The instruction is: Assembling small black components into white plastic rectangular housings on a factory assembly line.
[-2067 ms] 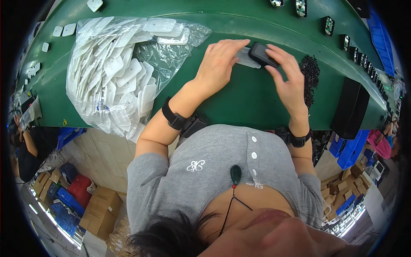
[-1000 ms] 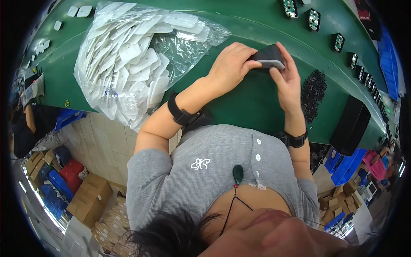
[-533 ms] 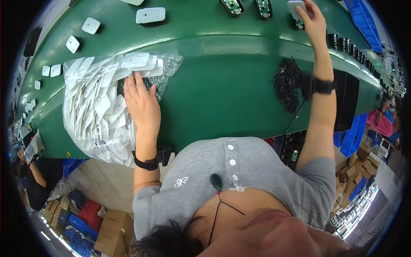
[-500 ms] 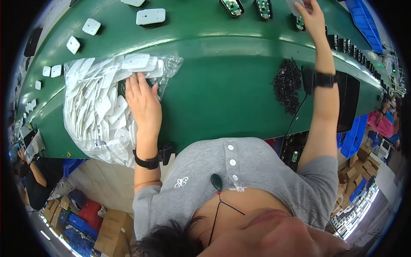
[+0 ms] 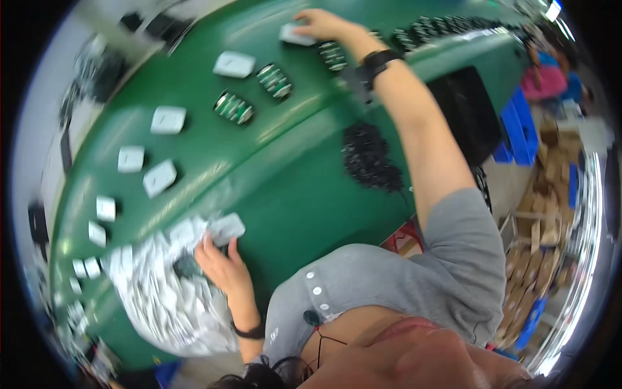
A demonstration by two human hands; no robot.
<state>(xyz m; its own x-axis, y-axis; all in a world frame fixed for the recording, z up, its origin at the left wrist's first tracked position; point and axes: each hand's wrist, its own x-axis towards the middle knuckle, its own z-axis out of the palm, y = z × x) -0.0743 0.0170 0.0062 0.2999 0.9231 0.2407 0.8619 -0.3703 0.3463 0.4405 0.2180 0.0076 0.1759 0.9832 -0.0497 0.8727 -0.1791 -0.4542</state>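
My left hand (image 5: 221,264) lies with its fingers apart on the clear plastic bag of white plastic covers (image 5: 168,295). Its fingertips touch the covers at the bag's mouth, beside one loose white cover (image 5: 228,227). My right hand (image 5: 322,24) reaches to the far side of the table, its fingers and thumb at a white cover (image 5: 296,34); what lies under that cover is hidden. Close by are green circuit boards in black cases (image 5: 275,82), (image 5: 234,107) and another board (image 5: 333,56). The picture is slightly blurred.
A pile of small black parts (image 5: 369,157) lies on the green table (image 5: 304,194). White-topped units (image 5: 169,120) stand along the far left. Rows of boards (image 5: 447,27) extend to the far right. A black tray (image 5: 465,115) and blue bins (image 5: 520,133) are on the right.
The view has turned and shifted, so the bag sits lower. My right hand has brought the white cover down toward the boards at the far side. My left hand stays at the bag.
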